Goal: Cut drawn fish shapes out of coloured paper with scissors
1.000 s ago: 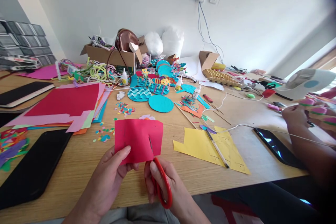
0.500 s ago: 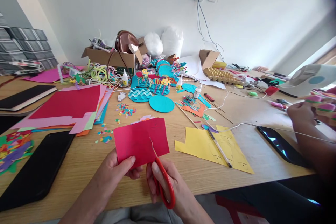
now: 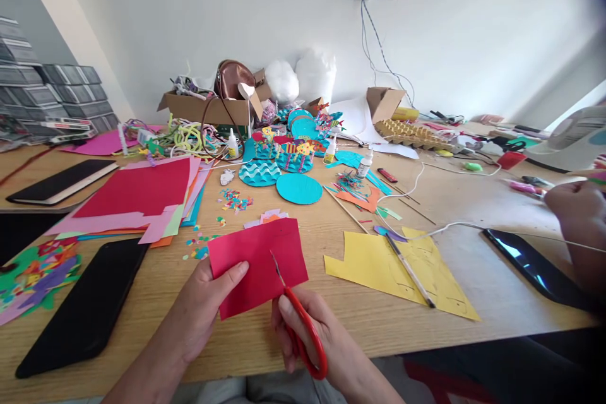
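A sheet of red paper (image 3: pixel 253 262) is pinched at its left edge by my left hand (image 3: pixel 208 297), thumb on top and the other fingers hidden beneath. Red-handled scissors (image 3: pixel 307 334) sit in my right hand (image 3: pixel 307 322), fingers in the loops. Their blades run into the paper from its lower edge, along a cut toward the middle. Just beyond the sheet lie pink paper scraps (image 3: pixel 267 218). To the right, yellow paper (image 3: pixel 379 265) with drawn lines has a pen (image 3: pixel 409 271) across it.
Stacked coloured paper (image 3: pixel 137 189), a black tablet-like object (image 3: pixel 89 303) and paper cutouts (image 3: pixel 42 271) are at left. Blue cardboard discs (image 3: pixel 299 189) and glue bottles (image 3: pixel 364 164) stand farther back. At right are a phone (image 3: pixel 534 265), a white cable (image 3: pixel 445 225) and another person's hand (image 3: pixel 575 208).
The view has shifted slightly left. The paper's lower left corner has swung downward, and my right hand with the scissors sits a little farther from my left fingers.
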{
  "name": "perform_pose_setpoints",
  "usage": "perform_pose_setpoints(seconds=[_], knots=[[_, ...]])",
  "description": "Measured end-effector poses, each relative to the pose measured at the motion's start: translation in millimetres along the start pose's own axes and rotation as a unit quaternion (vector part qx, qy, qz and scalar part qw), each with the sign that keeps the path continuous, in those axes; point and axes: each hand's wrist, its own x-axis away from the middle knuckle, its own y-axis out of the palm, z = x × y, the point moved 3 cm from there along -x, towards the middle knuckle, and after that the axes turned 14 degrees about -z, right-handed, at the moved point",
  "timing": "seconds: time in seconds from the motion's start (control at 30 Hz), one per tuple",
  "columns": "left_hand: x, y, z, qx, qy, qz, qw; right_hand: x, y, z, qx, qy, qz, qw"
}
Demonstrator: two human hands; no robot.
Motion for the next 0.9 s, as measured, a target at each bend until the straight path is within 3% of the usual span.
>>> perform_pose_setpoints(seconds=[0.4,0.67,0.9], knots=[[6,-2.0,-6,-0.079,0.008,0.035,0.996,-2,3,-5,-0.010,0.009,0.027,1.000],[8,-0.1,-4,-0.029,0.003,0.056,0.998,-1,5,-5,0.010,-0.006,0.014,1.000],[11,-2.3,1,0.020,-0.030,0.109,0.993,-5,5,-1,-0.010,0.008,0.006,1.000]])
